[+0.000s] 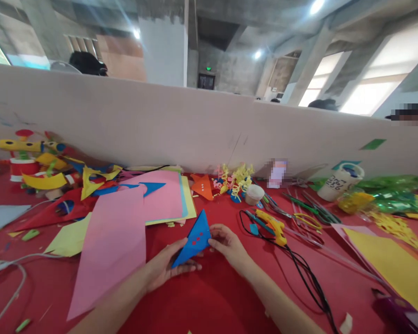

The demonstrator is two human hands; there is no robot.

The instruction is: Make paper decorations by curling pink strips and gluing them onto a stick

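Note:
A blue folded paper piece (195, 243) with pointed ends and a row of small red marks is held above the red table. My left hand (172, 266) grips its lower left part, thumb in front and fingers behind. On its right edge, the thumb and forefinger of my right hand (227, 243) pinch the paper. Behind it lies an orange paper piece (202, 186) with pale dots. Left of my hands is a large pink sheet (113, 250), and to the right sits a yellow glue gun (273, 226) with a black cord.
Scissors (304, 221), a white cup (254, 195) and curled paper strips (242, 178) stand toward the back. Yellow sheets (390, 264) lie at right, a white cable (19, 266) at left. A white partition (181, 123) closes off the table (209, 306); heads show beyond it.

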